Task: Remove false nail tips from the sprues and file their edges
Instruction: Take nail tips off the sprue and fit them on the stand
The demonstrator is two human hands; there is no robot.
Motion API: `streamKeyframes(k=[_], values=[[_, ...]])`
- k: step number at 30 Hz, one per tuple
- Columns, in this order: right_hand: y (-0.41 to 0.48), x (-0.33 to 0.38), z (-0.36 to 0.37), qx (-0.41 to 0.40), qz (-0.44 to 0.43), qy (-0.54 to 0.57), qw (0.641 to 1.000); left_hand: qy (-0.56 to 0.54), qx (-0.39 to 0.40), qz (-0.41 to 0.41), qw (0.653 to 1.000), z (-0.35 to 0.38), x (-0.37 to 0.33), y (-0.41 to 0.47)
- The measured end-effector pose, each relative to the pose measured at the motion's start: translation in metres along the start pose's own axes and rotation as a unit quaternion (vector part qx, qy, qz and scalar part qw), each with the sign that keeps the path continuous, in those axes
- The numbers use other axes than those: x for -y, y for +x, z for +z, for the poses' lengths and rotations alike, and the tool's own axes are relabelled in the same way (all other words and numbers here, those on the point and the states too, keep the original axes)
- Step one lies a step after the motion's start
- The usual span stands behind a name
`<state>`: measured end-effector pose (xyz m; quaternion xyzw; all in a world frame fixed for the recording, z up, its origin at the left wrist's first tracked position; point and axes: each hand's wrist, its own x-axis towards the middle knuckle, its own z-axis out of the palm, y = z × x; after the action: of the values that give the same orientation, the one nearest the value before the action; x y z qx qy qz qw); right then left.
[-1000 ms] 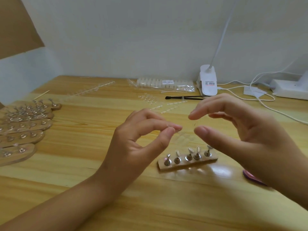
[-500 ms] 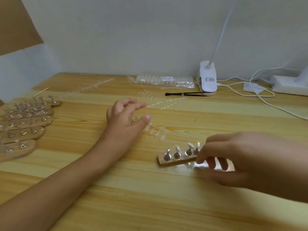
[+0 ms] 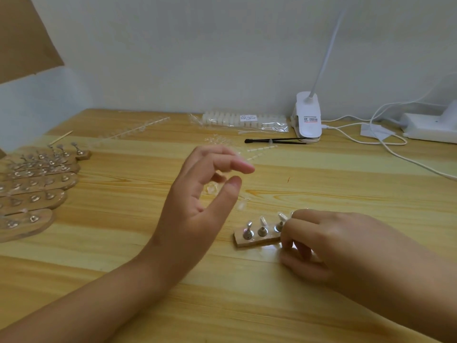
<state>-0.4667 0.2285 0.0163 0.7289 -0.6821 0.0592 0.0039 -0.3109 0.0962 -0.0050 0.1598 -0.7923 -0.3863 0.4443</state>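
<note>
My left hand point(image 3: 197, 206) hovers over the middle of the table with loosely curved fingers and holds nothing I can see. Under it lies a clear sprue of false nail tips point(image 3: 238, 205). My right hand point(image 3: 333, 243) rests on the table with curled fingers at the right end of a small wooden stand point(image 3: 254, 241), hiding that end. Metal pegs on the stand carry clear nail tips point(image 3: 263, 221). Whether the right fingers hold anything is hidden.
Several wooden stands with pegs point(image 3: 32, 194) are stacked at the left edge. At the back lie a bag of nail tips point(image 3: 244, 120), loose sprues point(image 3: 138, 131), a black brush point(image 3: 272, 140), a white clip lamp point(image 3: 308, 120) and white cables point(image 3: 385, 142).
The two hands came apart. My left hand laid the sprue on the table and lifted off it. My right hand dropped to the right end of the small stand.
</note>
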Motion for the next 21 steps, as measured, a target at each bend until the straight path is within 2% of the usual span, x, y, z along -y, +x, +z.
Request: streamKeyframes(k=[3, 5, 8, 11, 14, 16, 19, 21], values=[[-0.002, -0.004, -0.011, -0.094, -0.04, 0.033, 0.994, -0.1, 0.007, -0.032, 0.994, 0.003, -0.012, -0.006], [-0.004, -0.009, -0.019, -0.185, -0.062, 0.101, 0.976, -0.166, 0.007, -0.07, 0.984, 0.005, -0.018, -0.008], [-0.004, -0.009, -0.027, -0.264, -0.084, 0.163, 0.947, -0.229, 0.034, -0.134, 0.964, 0.008, -0.025, -0.009], [-0.002, -0.008, -0.026, -0.284, -0.094, 0.19, 0.935, -0.267, 0.091, -0.176, 0.943, 0.01, -0.031, -0.01], [0.0, -0.009, -0.025, -0.271, -0.1, 0.195, 0.937, -0.325, 0.139, -0.214, 0.911, 0.013, -0.037, -0.011], [0.002, -0.011, -0.027, -0.257, -0.104, 0.204, 0.939, -0.366, 0.138, -0.245, 0.887, 0.015, -0.038, -0.009], [0.004, -0.012, -0.028, -0.239, -0.109, 0.211, 0.942, -0.386, 0.127, -0.278, 0.871, 0.017, -0.035, -0.006], [0.007, -0.011, -0.026, -0.261, -0.108, 0.203, 0.937, -0.397, 0.123, -0.284, 0.864, 0.015, -0.033, -0.004]])
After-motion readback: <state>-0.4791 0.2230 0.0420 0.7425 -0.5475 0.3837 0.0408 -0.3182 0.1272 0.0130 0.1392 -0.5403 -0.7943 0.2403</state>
